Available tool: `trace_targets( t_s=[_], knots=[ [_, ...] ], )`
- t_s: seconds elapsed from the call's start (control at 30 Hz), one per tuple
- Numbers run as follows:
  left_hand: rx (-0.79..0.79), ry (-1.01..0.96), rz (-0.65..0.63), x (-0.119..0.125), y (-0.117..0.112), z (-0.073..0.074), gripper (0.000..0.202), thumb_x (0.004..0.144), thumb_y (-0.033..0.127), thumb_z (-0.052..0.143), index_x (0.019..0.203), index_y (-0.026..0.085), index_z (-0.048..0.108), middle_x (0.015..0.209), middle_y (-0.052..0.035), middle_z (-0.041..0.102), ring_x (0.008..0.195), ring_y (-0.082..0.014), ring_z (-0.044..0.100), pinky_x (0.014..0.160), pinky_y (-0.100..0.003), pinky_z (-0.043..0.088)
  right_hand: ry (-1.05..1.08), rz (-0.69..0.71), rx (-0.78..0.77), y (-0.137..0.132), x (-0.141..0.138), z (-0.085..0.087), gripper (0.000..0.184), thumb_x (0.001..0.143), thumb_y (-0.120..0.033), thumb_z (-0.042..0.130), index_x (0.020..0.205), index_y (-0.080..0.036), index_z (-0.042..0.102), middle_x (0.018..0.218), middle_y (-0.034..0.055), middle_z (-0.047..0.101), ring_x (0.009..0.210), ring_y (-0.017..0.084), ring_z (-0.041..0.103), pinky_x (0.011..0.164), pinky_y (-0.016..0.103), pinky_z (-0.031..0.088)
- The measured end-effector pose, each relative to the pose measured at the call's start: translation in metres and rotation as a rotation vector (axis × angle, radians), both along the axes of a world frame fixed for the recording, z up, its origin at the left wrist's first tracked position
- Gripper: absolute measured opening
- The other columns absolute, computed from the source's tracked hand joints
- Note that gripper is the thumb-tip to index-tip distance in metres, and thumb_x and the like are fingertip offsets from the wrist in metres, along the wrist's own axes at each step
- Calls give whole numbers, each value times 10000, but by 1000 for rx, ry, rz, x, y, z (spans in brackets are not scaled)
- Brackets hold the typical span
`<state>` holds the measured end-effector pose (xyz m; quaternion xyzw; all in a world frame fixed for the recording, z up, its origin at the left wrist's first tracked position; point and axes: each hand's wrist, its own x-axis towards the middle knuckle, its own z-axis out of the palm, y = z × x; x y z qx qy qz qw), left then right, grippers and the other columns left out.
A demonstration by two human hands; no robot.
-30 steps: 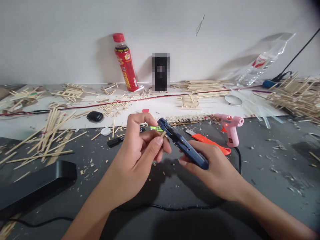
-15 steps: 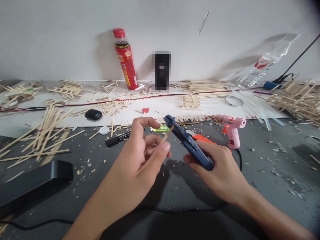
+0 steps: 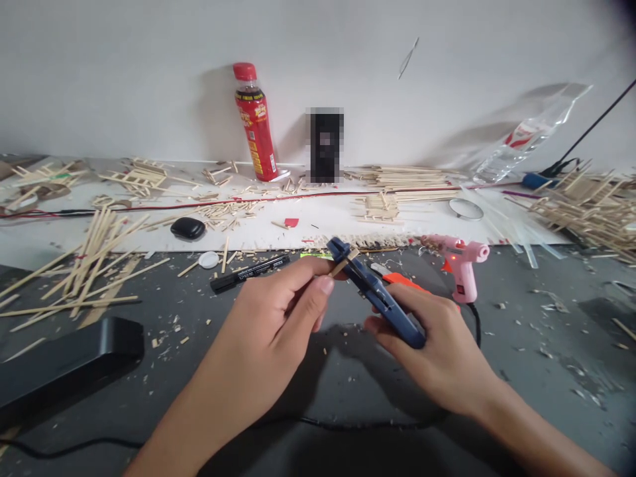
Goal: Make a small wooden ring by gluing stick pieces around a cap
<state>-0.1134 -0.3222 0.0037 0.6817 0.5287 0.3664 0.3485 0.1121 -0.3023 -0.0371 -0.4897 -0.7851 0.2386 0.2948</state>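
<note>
My left hand pinches a short thin wooden stick between thumb and forefinger. Its far end lies across the head of a blue hand tool, which looks like a pair of cutters. My right hand is wrapped round the tool's lower end, with the head tilted up and to the left. My left fingertips are right beside that head and hide part of the stick. Behind the tool lies an orange-handled knife, partly covered by my right hand. A black marker rests beyond my left hand.
A pink glue gun stands at the right with its cable trailing. Wooden sticks pile up at the left, near a black mouse and a black box-shaped object. A red bottle stands by the wall. Scraps litter the dark table.
My left forefinger has come down from its raised, curled pose onto the stick. The stick now reaches across the tool's head. My right hand has hardly moved.
</note>
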Motion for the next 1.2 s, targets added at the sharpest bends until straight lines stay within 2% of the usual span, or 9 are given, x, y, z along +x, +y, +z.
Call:
trace_targets(
  t_s=[0.17,0.43,0.57,0.7,0.83,0.93,1.03,1.13,1.2],
  knots=[
    [45,37,-2,-2,1,1,371,1129,375,462,798,223,533,636,71,472,557,-86,446,529,-214,349,-26,-12,20,0,2,0,129,872,-283,661,767,-224,615,622,-62,557,538,122,459,513,255,388],
    [128,110,-7,-1,3,2,351,1109,284,474,768,226,527,620,74,483,538,-92,449,511,-218,336,-85,-44,81,1,7,-4,126,881,-311,663,812,-206,658,689,-40,654,580,132,565,554,266,429],
    [151,146,-4,0,7,1,367,1101,261,476,736,218,486,614,73,470,534,-89,442,510,-217,334,-109,-56,115,2,6,-9,118,863,-292,656,785,-205,639,624,-57,595,528,117,485,514,258,390],
    [194,151,-34,0,6,0,349,1094,222,489,747,207,524,606,80,471,523,-76,441,508,-202,338,-104,-77,183,3,2,-17,119,809,-216,623,706,-218,566,571,-66,520,499,112,426,476,257,343],
    [351,149,-37,10,4,12,225,1076,145,522,896,186,651,629,85,498,527,-65,436,522,-192,341,-42,-110,337,4,5,-12,201,794,-189,604,656,-235,464,559,-65,473,493,110,429,479,250,350],
    [475,151,-107,23,1,31,185,1074,133,538,1005,168,706,665,71,563,537,-70,446,547,-206,358,13,-170,448,3,12,-2,321,831,-192,616,637,-252,368,543,-73,388,471,104,350,467,261,304],
    [521,166,-184,29,-7,44,195,1094,174,524,1099,161,718,734,40,649,605,-96,537,609,-226,412,57,-234,601,0,16,4,452,857,-188,656,618,-267,280,533,-81,297,462,100,270,458,283,246],
    [528,227,-225,25,-19,47,234,1095,141,477,1168,143,699,902,-15,735,725,-130,625,662,-254,445,41,-229,707,-4,13,2,504,840,-197,680,594,-270,247,515,-86,253,448,95,246,449,287,234],
    [506,196,-233,19,-25,45,243,1095,129,475,1211,139,689,922,-21,747,726,-128,630,663,-253,449,24,-239,711,-6,11,-2,498,833,-230,681,569,-267,260,501,-85,254,442,93,243,451,283,250]
  ],
)
